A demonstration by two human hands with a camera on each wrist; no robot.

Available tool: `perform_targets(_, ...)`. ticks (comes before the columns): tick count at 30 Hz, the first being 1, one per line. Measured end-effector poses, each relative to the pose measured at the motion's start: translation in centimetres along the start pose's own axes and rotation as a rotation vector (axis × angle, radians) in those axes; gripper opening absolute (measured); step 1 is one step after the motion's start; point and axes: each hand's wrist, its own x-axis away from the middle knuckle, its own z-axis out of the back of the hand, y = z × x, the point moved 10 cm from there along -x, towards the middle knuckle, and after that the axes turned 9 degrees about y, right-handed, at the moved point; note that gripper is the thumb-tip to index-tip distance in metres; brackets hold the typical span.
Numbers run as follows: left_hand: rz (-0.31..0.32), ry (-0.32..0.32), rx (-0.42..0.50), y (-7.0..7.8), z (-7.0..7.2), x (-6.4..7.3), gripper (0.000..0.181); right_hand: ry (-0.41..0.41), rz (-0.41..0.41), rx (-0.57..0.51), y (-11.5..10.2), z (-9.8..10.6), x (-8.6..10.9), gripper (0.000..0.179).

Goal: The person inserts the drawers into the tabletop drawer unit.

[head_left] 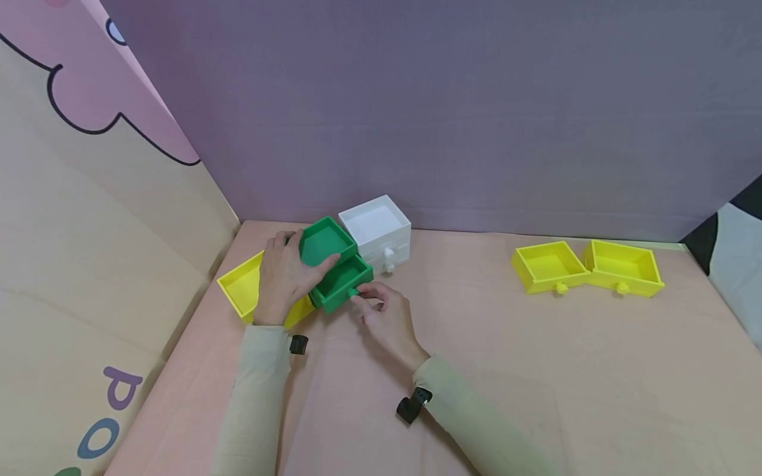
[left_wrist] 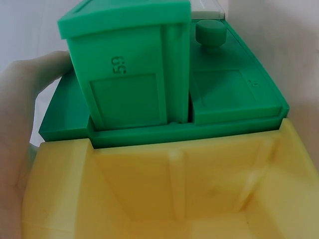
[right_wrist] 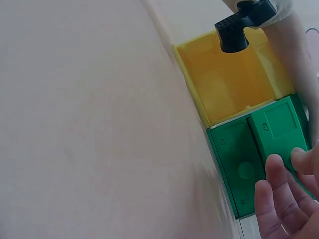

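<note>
A green two-drawer cabinet (head_left: 324, 239) stands between a yellow cabinet shell and a white cabinet. Its upper drawer (head_left: 342, 283) sticks out toward me, while the lower drawer (right_wrist: 234, 149) sits flush in its slot. My left hand (head_left: 286, 274) grips the green cabinet from its left side, thumb across the top. At the pulled-out drawer's small green knob (head_left: 353, 291), my right hand (head_left: 389, 320) pinches with thumb and fingers. The knob is mostly covered by fingertips in the right wrist view.
The yellow cabinet shell (head_left: 241, 287), open toward me, adjoins the green cabinet's left side. Right of the green one is the white cabinet (head_left: 381, 228) with white knobs. Two yellow drawers (head_left: 550, 264) lie far right on the pink cloth (head_left: 536, 370). A grey wall panel rises behind.
</note>
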Motion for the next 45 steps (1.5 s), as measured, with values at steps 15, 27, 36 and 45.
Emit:
perform_targets(15, -0.009, -0.001, 0.013, 0.3, 0.1, 0.0, 0.094, 0.026, 0.017, 0.017, -0.3, -0.4, -0.9, 0.012)
perform_targets(27, -0.009, 0.002, 0.02, 0.3, 0.4, 0.0, 0.094, 0.033, 0.021, 0.025, -0.8, -1.1, -1.5, 0.015)
perform_targets(36, -0.006, -0.002, 0.033, 0.2, 0.1, 0.1, 0.093, 0.063, 0.017, 0.086, -0.6, -2.2, -2.6, 0.016)
perform_targets(45, -0.023, 0.013, 0.024, 0.2, 0.2, 0.1, 0.093, 0.05, 0.017, 0.101, -0.5, -2.6, -2.7, 0.018)
